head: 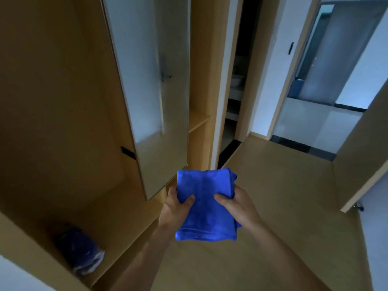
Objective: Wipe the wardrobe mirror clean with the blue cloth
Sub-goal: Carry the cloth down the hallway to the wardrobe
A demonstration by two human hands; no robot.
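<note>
Both hands pinch one folded blue cloth (206, 208): left hand (175, 206) thumb on top at its left edge, right hand (235, 203) likewise at the right | step: readying the cloth, wiping not begun | next: lift it to the glass | mirror (155, 80) on open wardrobe door, above and ahead, apart from the cloth

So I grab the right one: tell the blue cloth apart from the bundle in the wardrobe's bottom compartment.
The blue cloth is bright, even blue; the bundle is darker, with white patches. The cloth is folded flat; the bundle is crumpled. The cloth is held by the left hand and right hand; the bundle lies untouched in the wardrobe. Both look soft and bluish.
</note>
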